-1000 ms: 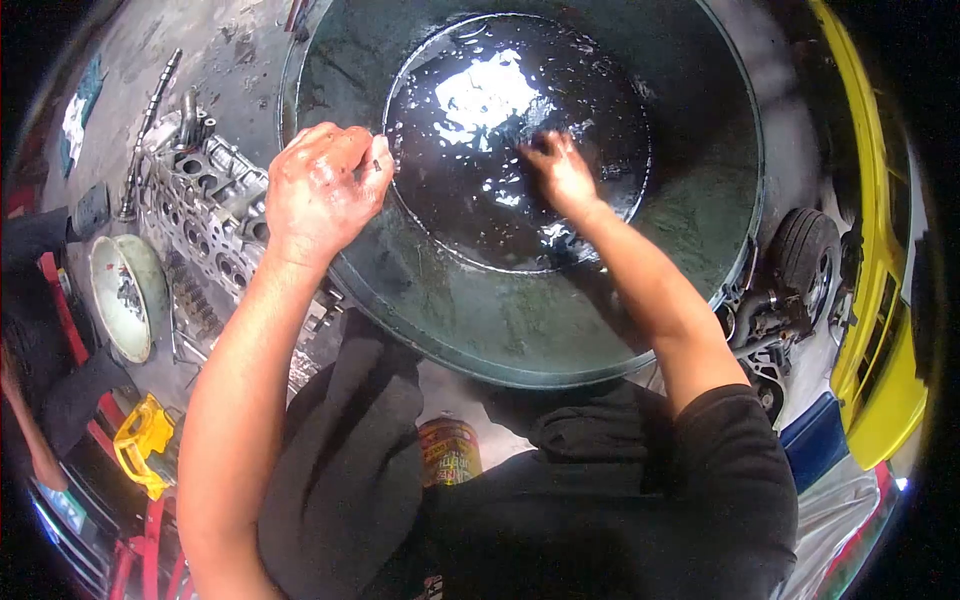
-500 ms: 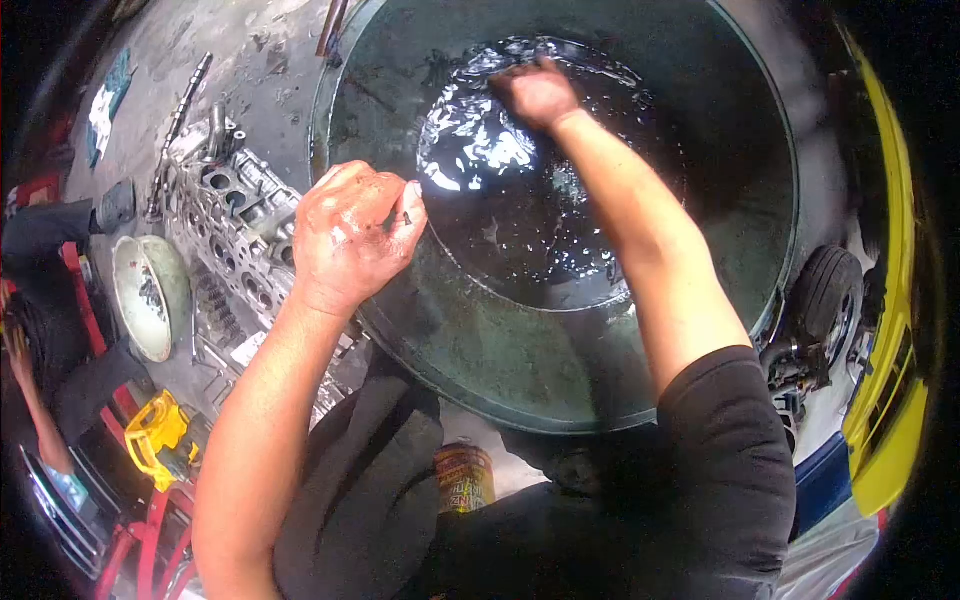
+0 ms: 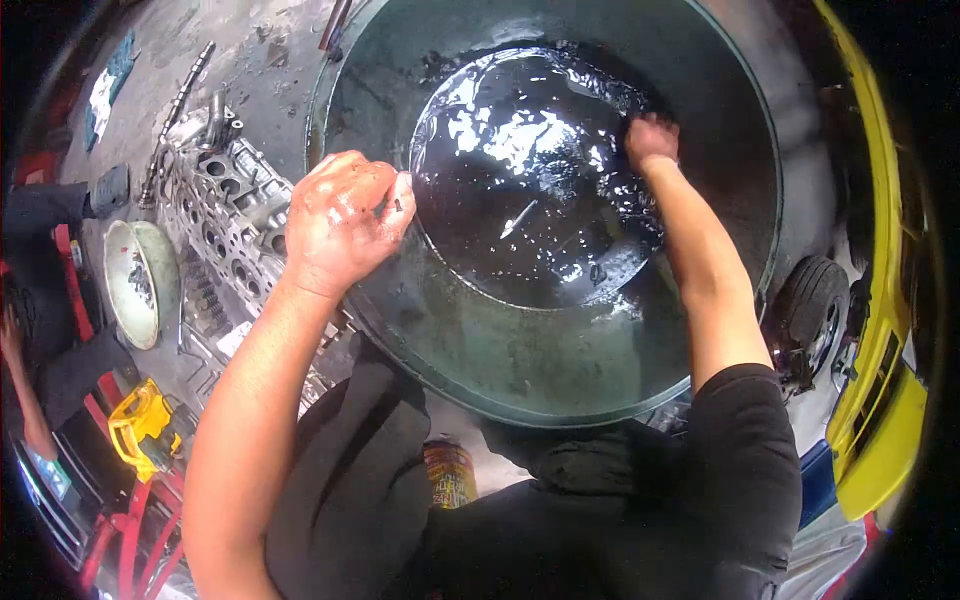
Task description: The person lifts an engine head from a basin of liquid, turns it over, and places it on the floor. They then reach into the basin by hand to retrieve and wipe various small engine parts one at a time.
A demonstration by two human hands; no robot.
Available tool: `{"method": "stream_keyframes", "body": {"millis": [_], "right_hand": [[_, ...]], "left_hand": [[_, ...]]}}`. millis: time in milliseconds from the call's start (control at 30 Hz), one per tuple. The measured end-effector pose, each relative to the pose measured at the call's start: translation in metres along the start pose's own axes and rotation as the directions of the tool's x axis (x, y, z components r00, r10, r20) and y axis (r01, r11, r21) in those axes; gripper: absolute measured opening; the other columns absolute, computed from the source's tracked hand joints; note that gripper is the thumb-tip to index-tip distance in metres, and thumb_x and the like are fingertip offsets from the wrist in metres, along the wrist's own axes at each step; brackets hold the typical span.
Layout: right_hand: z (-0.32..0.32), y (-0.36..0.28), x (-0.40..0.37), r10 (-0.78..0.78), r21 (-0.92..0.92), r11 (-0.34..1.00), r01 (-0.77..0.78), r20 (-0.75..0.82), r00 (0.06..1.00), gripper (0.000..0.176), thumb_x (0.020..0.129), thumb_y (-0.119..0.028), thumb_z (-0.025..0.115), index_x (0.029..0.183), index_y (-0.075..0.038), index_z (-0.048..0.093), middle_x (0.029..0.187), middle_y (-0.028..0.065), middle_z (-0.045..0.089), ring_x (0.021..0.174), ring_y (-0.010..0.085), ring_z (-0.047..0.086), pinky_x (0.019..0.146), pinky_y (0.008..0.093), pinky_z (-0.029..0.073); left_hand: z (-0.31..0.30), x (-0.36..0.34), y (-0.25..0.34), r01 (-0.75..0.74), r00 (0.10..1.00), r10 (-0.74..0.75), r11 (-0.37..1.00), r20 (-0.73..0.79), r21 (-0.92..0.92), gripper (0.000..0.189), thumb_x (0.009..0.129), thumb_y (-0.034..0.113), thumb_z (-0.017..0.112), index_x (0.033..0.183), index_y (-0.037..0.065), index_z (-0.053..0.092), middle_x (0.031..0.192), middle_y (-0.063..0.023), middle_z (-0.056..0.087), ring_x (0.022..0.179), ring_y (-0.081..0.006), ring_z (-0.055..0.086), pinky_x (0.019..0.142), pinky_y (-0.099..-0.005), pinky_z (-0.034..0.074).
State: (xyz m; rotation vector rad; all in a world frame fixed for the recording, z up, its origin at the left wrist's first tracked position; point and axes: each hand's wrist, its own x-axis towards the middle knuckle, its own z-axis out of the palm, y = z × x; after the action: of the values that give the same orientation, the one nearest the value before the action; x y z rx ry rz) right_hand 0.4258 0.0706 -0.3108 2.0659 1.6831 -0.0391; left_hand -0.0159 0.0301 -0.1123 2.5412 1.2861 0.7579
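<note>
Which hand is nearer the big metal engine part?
Left. The left hand appears just beside the engine part; the right hand is farther right, inside the green tub.

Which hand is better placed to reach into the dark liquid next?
Probably the right hand: it is down inside the tub, at the edge of the dark liquid, while the left hand is curled near the tub's rim.

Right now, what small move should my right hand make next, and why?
Perhaps ease your right hand toward the middle of the liquid: the hand is by its right edge, while a slim bright streak shows nearer the middle. That may be a part or just glare; I can't tell.
</note>
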Motion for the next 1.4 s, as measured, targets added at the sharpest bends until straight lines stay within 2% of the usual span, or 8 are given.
{"method": "stream_keyframes", "body": {"millis": [167,400,667,867,1000,1167,1267,1400], "right_hand": [[0.006,0.017,-0.053,0.066,-0.077,0.996,-0.043,0.324,0.944,0.026,0.089,-0.020,0.053,0.104,-0.014,0.073,0.112,0.0098,0.071,0.104,0.0263,0.068,0.087,0.0441,0.052],[0.033,0.000,-0.151,-0.035,-0.187,0.974,0.127,0.432,0.901,0.025,0.084,-0.023,0.060,0.102,-0.013,0.075,0.111,0.0086,0.072,0.104,0.0255,0.069,0.081,0.0398,0.055],[-0.038,-0.094,-0.229,-0.271,0.064,0.932,0.357,0.778,0.567,0.029,0.085,-0.022,0.057,0.106,-0.010,0.074,0.113,0.0119,0.070,0.107,0.0262,0.067,0.086,0.0393,0.054],[-0.035,-0.169,-0.232,-0.651,0.560,0.737,0.379,0.436,0.621,0.029,0.073,-0.016,0.054,0.080,0.009,0.068,0.091,0.0297,0.067,0.087,0.0391,0.068,0.078,0.0452,0.053],[-0.007,-0.236,-0.213,-0.511,0.799,0.575,0.175,0.184,0.840,0.025,0.077,-0.017,0.054,0.087,0.003,0.067,0.082,0.0281,0.065,0.081,0.0410,0.067,0.076,0.0495,0.051],[-0.007,-0.245,-0.195,-0.535,0.481,0.607,0.632,-0.341,0.773,0.031,0.086,-0.021,0.053,0.111,-0.009,0.066,0.116,0.0196,0.062,0.110,0.0374,0.059,0.091,0.0500,0.048],[-0.043,-0.228,-0.167,-0.619,0.441,0.711,0.548,0.021,0.785,0.034,0.089,-0.030,0.056,0.121,-0.020,0.063,0.135,0.0158,0.051,0.124,0.0352,0.050,0.104,0.0565,0.039],[-0.041,-0.231,-0.099,-0.357,0.251,0.852,0.460,-0.364,0.860,0.041,0.096,-0.044,0.045,0.131,-0.027,0.059,0.157,0.0080,0.029,0.142,0.0338,0.031,0.113,0.0636,0.020]], "left_hand": [[-0.005,-0.001,0.001,0.011,0.999,-0.011,1.000,0.042,-0.006,0.014,0.078,0.009,0.069,0.067,0.004,0.061,0.064,-0.0113,0.057,0.062,-0.0307,0.058,0.059,-0.0405,0.048],[-0.002,-0.006,-0.001,0.025,0.999,-0.025,1.000,0.033,0.009,0.015,0.080,0.015,0.068,0.070,0.005,0.063,0.068,-0.0128,0.060,0.067,-0.0323,0.061,0.063,-0.0417,0.050],[-0.002,-0.008,-0.003,0.040,0.999,-0.040,0.999,0.018,-0.002,0.019,0.083,0.021,0.065,0.070,0.006,0.062,0.069,-0.0130,0.060,0.069,-0.0324,0.062,0.066,-0.0427,0.051],[0.000,-0.009,-0.006,0.034,0.999,-0.034,0.999,0.004,0.001,0.019,0.083,0.021,0.065,0.071,0.007,0.063,0.069,-0.0102,0.061,0.070,-0.0298,0.063,0.065,-0.0403,0.052],[0.000,-0.008,-0.007,0.025,0.999,-0.025,1.000,-0.030,-0.011,0.018,0.081,0.020,0.066,0.069,0.007,0.062,0.066,-0.0098,0.060,0.067,-0.0297,0.062,0.064,-0.0404,0.052],[0.004,-0.008,-0.009,-0.004,0.998,0.001,0.999,-0.071,-0.037,0.018,0.077,0.017,0.068,0.064,0.009,0.059,0.061,-0.0089,0.058,0.063,-0.0285,0.061,0.062,-0.0394,0.052],[0.004,-0.008,-0.009,0.000,0.997,-0.004,0.999,-0.074,-0.045,0.020,0.076,0.017,0.068,0.062,0.009,0.057,0.060,-0.0088,0.057,0.061,-0.0286,0.060,0.061,-0.0394,0.052],[0.008,-0.007,-0.012,-0.030,0.996,0.027,0.999,-0.081,-0.044,0.021,0.076,0.017,0.068,0.061,0.009,0.056,0.059,-0.0084,0.057,0.060,-0.0283,0.060,0.060,-0.0395,0.051]]}}
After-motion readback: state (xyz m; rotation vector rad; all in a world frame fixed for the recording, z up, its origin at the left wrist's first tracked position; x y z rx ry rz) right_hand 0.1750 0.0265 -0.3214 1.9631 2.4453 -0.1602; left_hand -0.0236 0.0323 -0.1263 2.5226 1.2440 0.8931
